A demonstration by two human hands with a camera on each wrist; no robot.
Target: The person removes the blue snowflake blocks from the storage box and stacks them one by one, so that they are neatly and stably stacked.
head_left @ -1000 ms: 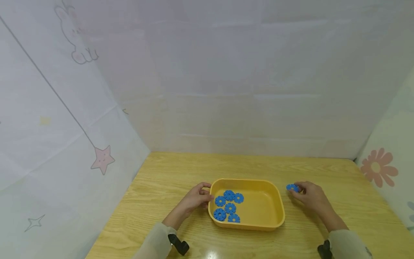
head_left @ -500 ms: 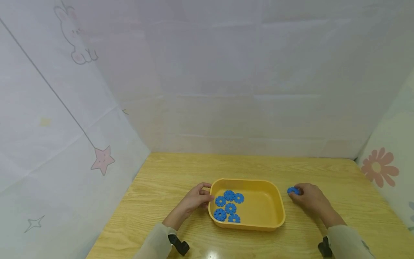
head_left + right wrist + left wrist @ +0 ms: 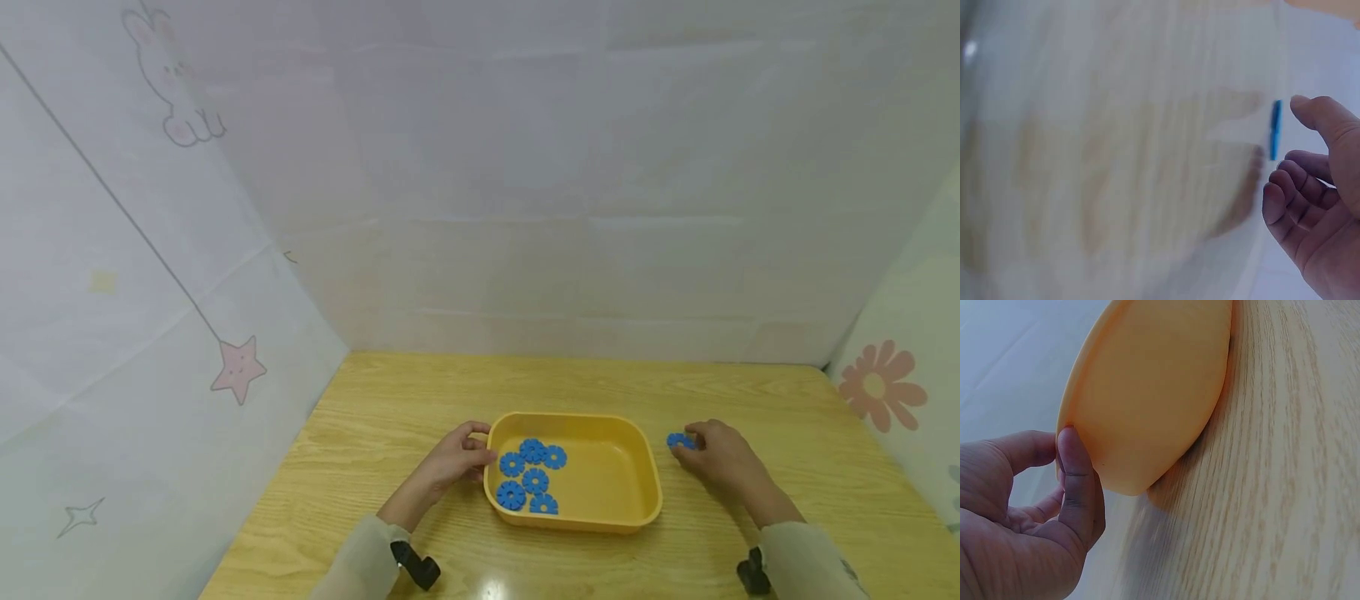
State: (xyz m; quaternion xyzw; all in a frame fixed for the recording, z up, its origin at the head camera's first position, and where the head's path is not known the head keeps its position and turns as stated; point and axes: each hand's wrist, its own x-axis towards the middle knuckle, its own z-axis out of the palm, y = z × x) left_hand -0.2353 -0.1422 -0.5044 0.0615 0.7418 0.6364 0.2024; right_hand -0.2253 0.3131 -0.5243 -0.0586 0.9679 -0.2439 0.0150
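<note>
My left hand pinches the left rim of a yellow plastic basin, thumb on one face and fingers on the other. The left wrist view shows this left hand gripping the edge. Several blue notched discs lie in the basin's left half, some overlapping. Right of the basin, one more blue disc lies flat on the table, partly hidden by my right hand. Seen edge-on in the right wrist view, that disc is apart from the spread thumb and fingers of my right hand.
The wooden table stretches around the basin, with its far edge against a pale cloth backdrop. Cloth printed with a star and a flower hangs at the sides.
The disc at my right hand has dropped slightly from a tilted hold to lie flat on the table, and the fingers have come off it. The left hand and basin stay still.
</note>
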